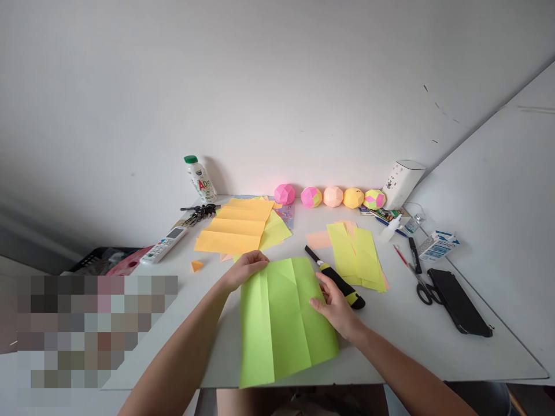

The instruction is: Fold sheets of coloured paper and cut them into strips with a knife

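Note:
A green sheet of paper point(284, 318) with lengthwise creases is held over the front of the table, its right side curving. My left hand point(249, 268) pinches its upper left corner. At the right edge, my right hand point(336, 303) has the paper between thumb and fingers. Just beyond that hand lies a black and yellow utility knife point(340, 280) on the table. Creased orange paper point(238, 222) lies past my left hand, on top of yellow sheets point(275, 228). Yellow-green paper strips point(355, 254) lie behind the knife.
Several faceted paper balls point(333, 196) line the wall. At left are a white bottle point(200, 182), keys point(202, 212), a remote point(165, 245) and an orange scrap point(196, 266). Scissors point(427, 292), a black phone point(459, 300), a small box point(439, 245) and a glue bottle point(391, 228) lie at right.

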{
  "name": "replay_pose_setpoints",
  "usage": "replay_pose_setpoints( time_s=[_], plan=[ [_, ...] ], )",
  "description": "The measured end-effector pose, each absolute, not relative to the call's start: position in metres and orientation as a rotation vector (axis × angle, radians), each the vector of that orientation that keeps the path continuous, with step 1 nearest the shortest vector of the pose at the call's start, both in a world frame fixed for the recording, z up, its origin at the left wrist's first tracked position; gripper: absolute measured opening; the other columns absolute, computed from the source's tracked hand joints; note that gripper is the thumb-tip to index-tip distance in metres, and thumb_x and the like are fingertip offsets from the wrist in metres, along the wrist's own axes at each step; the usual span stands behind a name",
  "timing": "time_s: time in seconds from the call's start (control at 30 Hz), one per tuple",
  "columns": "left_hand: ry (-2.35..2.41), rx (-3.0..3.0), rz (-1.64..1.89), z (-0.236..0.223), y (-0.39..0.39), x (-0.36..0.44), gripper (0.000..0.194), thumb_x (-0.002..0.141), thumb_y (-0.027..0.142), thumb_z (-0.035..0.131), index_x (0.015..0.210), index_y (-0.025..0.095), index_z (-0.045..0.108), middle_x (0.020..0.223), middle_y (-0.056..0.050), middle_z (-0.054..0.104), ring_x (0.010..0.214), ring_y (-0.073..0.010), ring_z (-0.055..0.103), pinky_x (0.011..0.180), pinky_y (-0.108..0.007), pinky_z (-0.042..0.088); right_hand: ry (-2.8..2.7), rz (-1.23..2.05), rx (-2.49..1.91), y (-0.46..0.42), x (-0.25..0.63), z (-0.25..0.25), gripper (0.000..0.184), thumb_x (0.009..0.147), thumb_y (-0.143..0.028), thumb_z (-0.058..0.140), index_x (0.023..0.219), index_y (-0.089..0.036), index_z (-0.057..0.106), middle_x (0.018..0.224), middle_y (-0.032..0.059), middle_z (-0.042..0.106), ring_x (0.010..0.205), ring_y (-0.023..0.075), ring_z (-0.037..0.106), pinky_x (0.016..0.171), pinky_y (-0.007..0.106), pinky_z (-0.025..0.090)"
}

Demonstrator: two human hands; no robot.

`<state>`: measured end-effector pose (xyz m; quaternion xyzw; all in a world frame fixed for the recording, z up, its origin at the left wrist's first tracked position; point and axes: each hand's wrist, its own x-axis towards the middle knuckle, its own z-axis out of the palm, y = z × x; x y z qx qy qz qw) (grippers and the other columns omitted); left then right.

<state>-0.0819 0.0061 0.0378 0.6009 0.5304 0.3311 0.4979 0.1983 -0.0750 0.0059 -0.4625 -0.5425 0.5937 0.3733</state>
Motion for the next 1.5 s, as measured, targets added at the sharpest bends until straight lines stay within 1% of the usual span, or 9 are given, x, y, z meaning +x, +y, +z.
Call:
replay_pose_setpoints(
  time_s=[0.07, 0.17, 0.27, 0.37, 0.6, 0.73, 0.87, 1.3, 1.5],
  plan=[
    [1.516, 1.696, 0.823, 0.034, 0.006, -0.08, 0.021, 0.074, 0.041, 0.058, 0.077, 0.02, 0.059, 0.084, -0.004, 0.065, 0.075, -0.0225, 0.061, 0.067, -0.036, 0.051, -1.586, 1.306, -1.271, -0.073, 0.199, -0.003, 0.058, 0.085, -0.037, 0.059, 0.138, -0.025, 0.039, 0.133, 0.011, 0.055, 0.116, 0.024, 0.058, 0.093, 0.041, 0.051],
    [1.594, 2.045, 1.036, 0.027, -0.001, -0.063, 0.021, 0.08, 0.032, 0.054, 0.095, 0.019, 0.063, 0.109, -0.01, 0.064, 0.111, -0.0299, 0.055, 0.095, -0.049, 0.044, -1.74, 1.076, -1.362, -0.07, 0.197, -0.007, 0.047, 0.084, -0.029, 0.057, 0.13, -0.023, 0.051, 0.132, 0.0093, 0.057, 0.122, 0.024, 0.053, 0.101, 0.043, 0.045],
    [1.145, 2.508, 1.019, 0.018, -0.017, -0.036, 0.03, 0.092, 0.022, 0.04, 0.115, 0.019, 0.059, 0.128, -0.01, 0.058, 0.131, -0.0237, 0.042, 0.106, -0.043, 0.039, -1.851, 0.945, -1.377, -0.07, 0.195, -0.006, 0.041, 0.082, -0.026, 0.058, 0.123, -0.022, 0.059, 0.131, 0.0097, 0.057, 0.125, 0.0253, 0.05, 0.106, 0.044, 0.04],
    [0.934, 2.764, 0.658, 0.007, -0.031, -0.014, 0.039, 0.097, 0.024, 0.034, 0.133, 0.018, 0.048, 0.146, -0.007, 0.043, 0.141, -0.0235, 0.027, 0.113, -0.045, 0.029, -1.976, 0.796, -1.39, -0.071, 0.194, -0.006, 0.036, 0.083, -0.025, 0.057, 0.118, -0.021, 0.062, 0.133, 0.0123, 0.055, 0.127, 0.0283, 0.048, 0.104, 0.046, 0.042],
    [1.112, 2.848, 0.281, -0.01, -0.034, -0.005, 0.051, 0.1, 0.037, 0.027, 0.146, 0.015, 0.032, 0.154, -0.007, 0.025, 0.143, -0.0266, 0.02, 0.115, -0.045, 0.025, -2.277, 0.268, -1.381, -0.075, 0.197, -0.003, 0.027, 0.087, -0.018, 0.052, 0.112, -0.017, 0.064, 0.129, 0.017, 0.055, 0.116, 0.0329, 0.054, 0.084, 0.048, 0.054],
    [1.144, 2.882, 0.273, -0.013, -0.031, -0.009, 0.051, 0.1, 0.038, 0.026, 0.146, 0.016, 0.033, 0.154, -0.006, 0.026, 0.143, -0.0261, 0.021, 0.114, -0.044, 0.024, -2.408, 0.091, -1.318, -0.078, 0.194, 0.003, 0.027, 0.09, -0.015, 0.048, 0.11, -0.016, 0.065, 0.126, 0.0143, 0.059, 0.1, 0.0297, 0.058, 0.078, 0.046, 0.055],
    [1.143, 2.876, 0.303, -0.012, -0.029, -0.01, 0.049, 0.099, 0.039, 0.028, 0.144, 0.02, 0.036, 0.154, -0.003, 0.029, 0.141, -0.0258, 0.025, 0.112, -0.042, 0.026, -2.492, -0.025, -1.28, -0.08, 0.191, 0.004, 0.03, 0.091, -0.011, 0.045, 0.113, -0.015, 0.065, 0.125, 0.0133, 0.061, 0.099, 0.0279, 0.057, 0.08, 0.045, 0.053],
    [1.318, 2.91, 0.138, 0.011, -0.025, 0.02, 0.043, 0.096, 0.034, 0.035, 0.132, 0.018, 0.051, 0.143, -0.009, 0.046, 0.12, -0.0318, 0.045, 0.093, -0.044, 0.04, -2.528, -0.032, -1.295, -0.082, 0.195, 0.012, 0.03, 0.088, -0.015, 0.052, 0.116, -0.016, 0.062, 0.123, 0.0138, 0.06, 0.106, 0.0291, 0.052, 0.08, 0.043, 0.05],
    [1.327, 2.891, 0.297, -0.003, -0.028, 0.019, 0.044, 0.096, 0.034, 0.033, 0.132, 0.015, 0.051, 0.145, -0.013, 0.043, 0.122, -0.0339, 0.042, 0.097, -0.048, 0.035, -2.478, 0.093, -1.264, -0.082, 0.198, 0.021, 0.021, 0.088, -0.013, 0.049, 0.096, -0.019, 0.068, 0.105, 0.0118, 0.067, 0.099, 0.0281, 0.057, 0.08, 0.045, 0.052]
  ],
)
